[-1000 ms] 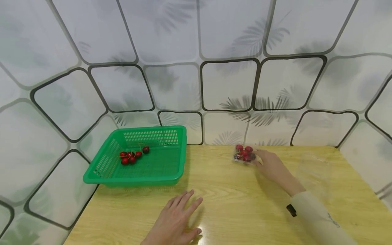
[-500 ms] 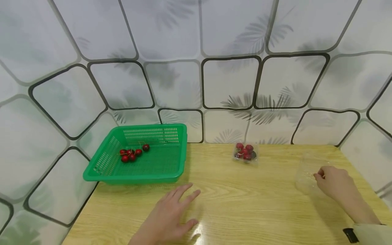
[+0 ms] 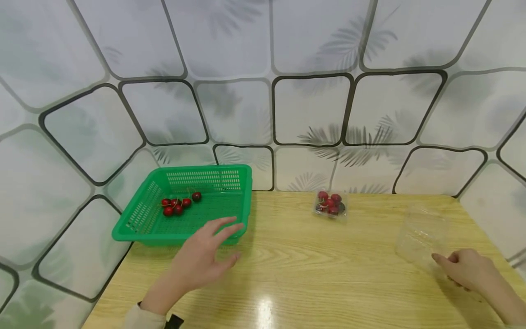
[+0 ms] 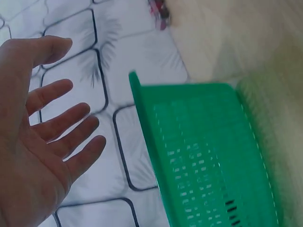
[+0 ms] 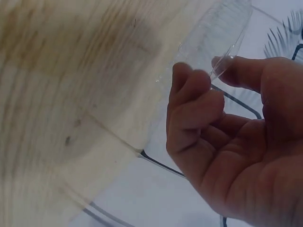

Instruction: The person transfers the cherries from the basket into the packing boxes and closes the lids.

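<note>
My left hand hovers in front of the green basket, its fingertips overlapping the near rim in the head view. In the left wrist view its fingers are spread apart, with nothing held, beside the basket wall. Several red cherries lie at the left inside the basket. On the right, my right hand pinches the near edge of a thin clear plastic container between thumb and fingers; its exact shape is hard to see. The right wrist view shows the clear plastic at the fingertips.
A small clear plastic box holding several dark red cherries stands near the back of the wooden table. A patterned wall covering rises behind the table and along both sides.
My right hand has left the small box of cherries and moved right and nearer, to the clear plastic container. My left hand has moved left and forward toward the basket.
</note>
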The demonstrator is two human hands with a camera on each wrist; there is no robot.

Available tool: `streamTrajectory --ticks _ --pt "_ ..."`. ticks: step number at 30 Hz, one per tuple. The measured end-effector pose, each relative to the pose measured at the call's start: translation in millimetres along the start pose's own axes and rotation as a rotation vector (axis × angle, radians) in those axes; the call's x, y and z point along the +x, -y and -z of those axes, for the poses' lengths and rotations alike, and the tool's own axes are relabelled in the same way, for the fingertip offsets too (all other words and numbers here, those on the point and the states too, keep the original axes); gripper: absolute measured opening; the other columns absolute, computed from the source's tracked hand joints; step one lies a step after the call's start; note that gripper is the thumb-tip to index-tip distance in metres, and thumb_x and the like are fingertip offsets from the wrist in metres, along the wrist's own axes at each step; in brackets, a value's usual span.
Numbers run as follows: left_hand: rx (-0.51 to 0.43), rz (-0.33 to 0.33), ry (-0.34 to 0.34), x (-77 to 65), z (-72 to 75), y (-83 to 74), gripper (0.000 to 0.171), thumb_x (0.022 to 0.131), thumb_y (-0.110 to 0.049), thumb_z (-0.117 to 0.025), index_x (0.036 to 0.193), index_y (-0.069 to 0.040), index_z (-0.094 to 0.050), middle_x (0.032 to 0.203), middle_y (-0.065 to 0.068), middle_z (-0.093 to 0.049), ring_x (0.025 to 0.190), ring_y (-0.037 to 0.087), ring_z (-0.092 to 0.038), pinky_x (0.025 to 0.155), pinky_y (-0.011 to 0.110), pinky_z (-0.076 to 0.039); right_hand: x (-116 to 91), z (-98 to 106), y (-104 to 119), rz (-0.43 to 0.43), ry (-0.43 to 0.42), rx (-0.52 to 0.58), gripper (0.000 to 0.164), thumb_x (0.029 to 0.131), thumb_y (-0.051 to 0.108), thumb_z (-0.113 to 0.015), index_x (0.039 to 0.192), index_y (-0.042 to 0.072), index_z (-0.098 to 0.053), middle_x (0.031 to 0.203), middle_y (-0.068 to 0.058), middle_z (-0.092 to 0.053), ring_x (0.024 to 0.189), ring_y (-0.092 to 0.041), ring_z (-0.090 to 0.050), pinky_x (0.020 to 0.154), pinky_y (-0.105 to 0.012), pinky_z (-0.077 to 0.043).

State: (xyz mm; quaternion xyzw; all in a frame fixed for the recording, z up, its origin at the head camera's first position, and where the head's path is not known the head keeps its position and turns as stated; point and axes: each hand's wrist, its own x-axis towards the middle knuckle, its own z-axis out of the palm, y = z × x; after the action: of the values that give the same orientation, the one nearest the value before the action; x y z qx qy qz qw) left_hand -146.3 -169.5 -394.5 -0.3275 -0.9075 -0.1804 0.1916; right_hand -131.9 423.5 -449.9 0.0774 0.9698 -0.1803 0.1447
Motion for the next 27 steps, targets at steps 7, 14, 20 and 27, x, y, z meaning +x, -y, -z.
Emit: streamTrajectory --ticks 7,14,20,27 --pt "-0.077 0.203 0.086 11.9 19.5 43.4 0.054 0.095 -0.034 -0.074 0.144 -0.019 -0.057 0.146 0.008 -0.056 0.13 0.034 -0.058 0.095 0.055 -0.056 -3.1 -0.2 -3.2 -0.077 0.069 0.235 0.05 0.109 0.039 -0.041 0.082 0.007 -0.068 0.069 0.002 -0.066 0.058 -0.013 -0.057 0.055 -0.029 -0.05" --pt "-0.08 0.311 0.163 8.4 24.1 76.6 0.054 0.098 -0.034 -0.07 0.145 -0.015 -0.056 0.151 0.015 -0.05 0.135 0.041 -0.053 0.099 0.06 -0.052 -6.8 2.5 -1.8 -0.185 0.02 0.426 0.048 0.108 0.038 -0.042 0.086 0.005 -0.069 0.074 0.002 -0.068 0.064 -0.013 -0.063 0.06 -0.029 -0.057" --pt "-0.096 0.383 0.205 7.6 27.5 107.0 0.053 0.101 -0.034 -0.066 0.147 -0.01 -0.053 0.148 0.021 -0.051 0.129 0.044 -0.055 0.099 0.064 -0.049 -13.6 -0.3 5.1 -0.181 -0.048 0.447 0.053 0.107 0.046 -0.04 0.089 0.005 -0.069 0.075 0.002 -0.069 0.064 -0.015 -0.063 0.06 -0.03 -0.056" --pt "-0.056 0.483 0.296 7.9 25.5 145.5 0.054 0.104 -0.031 -0.06 0.146 0.002 -0.051 0.143 0.033 -0.05 0.125 0.052 -0.054 0.098 0.066 -0.048 -26.3 -1.5 31.6 -0.063 -0.064 0.423 0.054 0.108 0.049 -0.044 0.094 0.003 -0.068 0.074 0.001 -0.067 0.061 -0.015 -0.06 0.057 -0.029 -0.052"
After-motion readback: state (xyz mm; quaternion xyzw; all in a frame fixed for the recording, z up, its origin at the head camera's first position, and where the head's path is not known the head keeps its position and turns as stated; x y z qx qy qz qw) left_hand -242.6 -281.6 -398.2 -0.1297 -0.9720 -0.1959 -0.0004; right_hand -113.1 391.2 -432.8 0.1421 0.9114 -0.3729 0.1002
